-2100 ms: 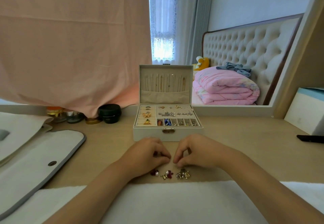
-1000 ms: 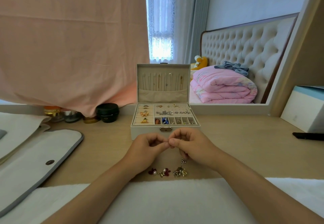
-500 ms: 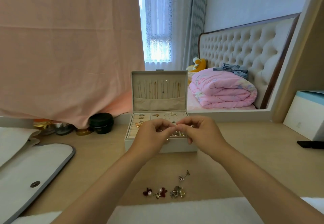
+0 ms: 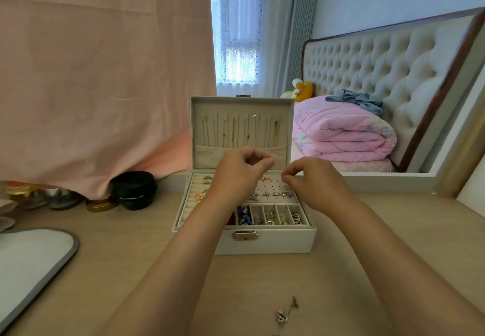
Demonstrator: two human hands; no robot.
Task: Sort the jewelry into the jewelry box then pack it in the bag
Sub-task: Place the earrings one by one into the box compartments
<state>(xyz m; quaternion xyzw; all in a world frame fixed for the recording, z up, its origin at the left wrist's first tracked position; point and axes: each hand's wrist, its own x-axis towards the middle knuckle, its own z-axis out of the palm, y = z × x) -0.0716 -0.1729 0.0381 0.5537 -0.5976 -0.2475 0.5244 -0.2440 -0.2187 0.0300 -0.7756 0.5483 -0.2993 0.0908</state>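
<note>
The white jewelry box [image 4: 265,243] stands open mid-table, its lid upright with thin necklaces [image 4: 233,132] hanging inside. Rings and earrings fill its small compartments [image 4: 270,217]. Both hands hover over the box's earring pad. My left hand [image 4: 240,174] has its fingers curled with the thumb against the forefinger. My right hand [image 4: 313,182] pinches its fingertips together just right of it. What each pinches is too small to make out. A few loose earrings [image 4: 286,313] lie on the table near the front edge.
A white bag with grey trim [image 4: 36,259] lies flat at the left. A black round case [image 4: 133,190] and several small jars [image 4: 60,199] sit under a pink cloth at the back left. A mirror frame [image 4: 341,178] runs behind the box.
Both hands lifted a small piece from the loose pile and carried it forward over the box. The fingertips, together before, have now drawn apart. The view has tilted up and closer.
</note>
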